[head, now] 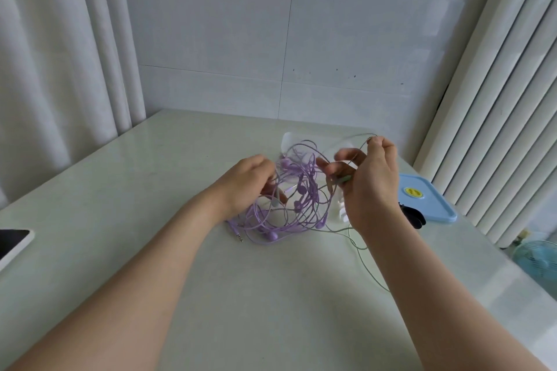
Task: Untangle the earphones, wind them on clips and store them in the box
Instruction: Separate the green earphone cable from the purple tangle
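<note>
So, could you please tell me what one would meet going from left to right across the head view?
Dark-screened device → left hand → purple earphone tangle → right hand → blue lid → fan.

Premises: a domestic room, most likely in a home. Evidence: a pale glossy desk (144, 190) stands in a corner against a wall of large pale grey tiles (271, 24). White pleated curtains hang at the left (60, 69) and at the right (497, 93). A white-framed phone or tablet (12, 242) lies at the desk's left edge. A small pale blue fan (539, 259) shows beyond the right edge, lower down.
</note>
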Demonstrator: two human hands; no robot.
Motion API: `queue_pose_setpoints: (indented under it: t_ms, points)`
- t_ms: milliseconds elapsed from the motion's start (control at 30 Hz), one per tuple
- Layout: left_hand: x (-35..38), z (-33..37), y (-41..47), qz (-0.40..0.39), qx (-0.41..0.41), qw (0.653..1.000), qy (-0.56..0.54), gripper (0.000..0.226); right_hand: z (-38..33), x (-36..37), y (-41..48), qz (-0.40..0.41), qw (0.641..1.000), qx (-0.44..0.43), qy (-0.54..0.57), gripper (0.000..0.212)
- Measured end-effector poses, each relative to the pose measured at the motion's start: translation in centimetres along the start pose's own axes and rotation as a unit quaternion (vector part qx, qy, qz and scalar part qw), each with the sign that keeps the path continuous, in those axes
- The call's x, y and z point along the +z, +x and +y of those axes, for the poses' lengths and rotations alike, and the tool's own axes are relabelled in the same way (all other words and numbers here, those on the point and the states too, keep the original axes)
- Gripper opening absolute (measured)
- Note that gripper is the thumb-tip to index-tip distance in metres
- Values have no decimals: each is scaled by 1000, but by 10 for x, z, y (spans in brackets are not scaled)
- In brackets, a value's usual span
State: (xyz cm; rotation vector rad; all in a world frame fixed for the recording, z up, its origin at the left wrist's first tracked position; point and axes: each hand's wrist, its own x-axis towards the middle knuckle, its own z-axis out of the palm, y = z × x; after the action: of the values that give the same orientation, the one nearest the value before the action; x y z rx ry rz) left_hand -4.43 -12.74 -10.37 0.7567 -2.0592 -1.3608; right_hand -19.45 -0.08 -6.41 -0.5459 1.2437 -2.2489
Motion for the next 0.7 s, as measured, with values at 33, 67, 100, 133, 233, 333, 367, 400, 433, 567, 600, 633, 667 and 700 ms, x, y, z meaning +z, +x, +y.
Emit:
queue_pose_setpoints:
  t_ms: [33,67,100,133,233,333,367,400,433,567,600,633,667,700]
  points:
    - [-1,-1,1,32,4,999,-2,30,1,-1,1,16,999,-26,-42,18]
    - [-2,-2,1,56,15,998,6,32,3,-2,2,29,995,-52,-86,17]
    - [-3,-3,1,71,28,997,11,32,5,-3,3,38,988,-75,-131,17]
    - [-4,-4,1,80,41,996,9,31,6,-5,3,43,979,-96,-172,17]
    - [-5,-4,1,111,61,992,-18,25,10,-7,3,44,957,-138,-249,15]
    - [-6,-4,5,139,61,988,-8,24,10,-7,3,26,949,-140,-282,20]
    - [-7,-5,6,149,52,987,-11,25,9,-8,3,15,942,-135,-306,22]
    - [-8,-5,7,160,40,986,-16,26,10,-10,4,-1,933,-129,-337,21]
    - [-9,-4,7,170,30,985,-25,26,12,-11,6,-18,918,-124,-377,17]
    - [-14,-5,10,196,7,980,-44,21,22,-19,15,-41,811,-167,-558,18]
    - [-15,-6,9,202,10,979,-33,21,25,-20,18,-50,793,-177,-580,17]
    - [-16,-7,9,204,14,979,-9,20,27,-21,19,-58,779,-183,-597,16]
    - [-15,-9,8,205,17,978,19,18,30,-22,21,-68,766,-189,-611,17]
    - [-15,-10,8,207,20,977,44,13,31,-23,20,-77,754,-191,-624,20]
